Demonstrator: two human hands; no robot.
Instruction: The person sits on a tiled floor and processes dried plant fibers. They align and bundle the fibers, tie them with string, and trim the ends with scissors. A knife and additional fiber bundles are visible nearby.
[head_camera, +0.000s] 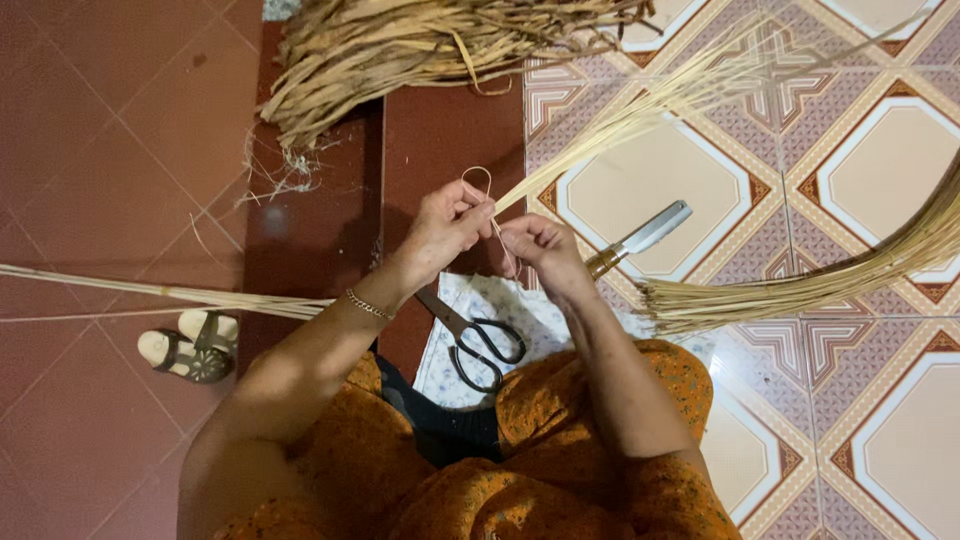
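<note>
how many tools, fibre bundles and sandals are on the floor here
Cutting tools: 2, black scissors and a knife
Fibre bundles: 4, top heap, fanned bundle, right bundle, left strips
Sandals: 1
Total: 7

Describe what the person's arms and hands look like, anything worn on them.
Both forearms are bare, with no sleeves reaching them. The left hand has a thin gold-coloured chain bracelet at its wrist. The right hand wears no bracelet, watch or glove that shows.
</note>
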